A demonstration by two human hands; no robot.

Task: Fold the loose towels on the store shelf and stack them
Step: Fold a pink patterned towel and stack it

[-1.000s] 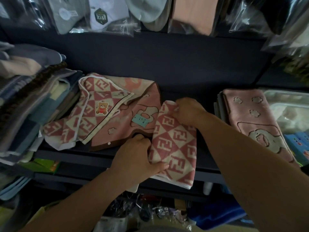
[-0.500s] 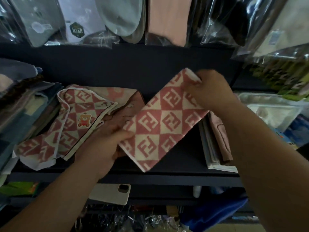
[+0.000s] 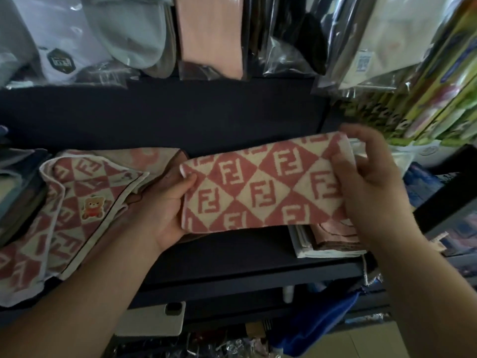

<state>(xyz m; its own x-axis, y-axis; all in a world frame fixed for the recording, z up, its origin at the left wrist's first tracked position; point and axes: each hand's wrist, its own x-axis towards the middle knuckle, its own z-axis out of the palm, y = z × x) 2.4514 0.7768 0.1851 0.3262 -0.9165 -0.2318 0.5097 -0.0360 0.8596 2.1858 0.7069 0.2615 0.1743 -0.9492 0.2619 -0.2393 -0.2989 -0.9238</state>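
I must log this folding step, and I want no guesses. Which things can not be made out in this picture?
All in the head view:
- Pink-and-cream diamond-patterned towel: both short ends are covered by the left hand and right hand; layer count unclear.
- Folded pink towel stack: mostly hidden behind the held towel and right hand.
- Loose bear-patch patterned towel: cut off by the left edge.
- Hanging package labels: too blurred to read.
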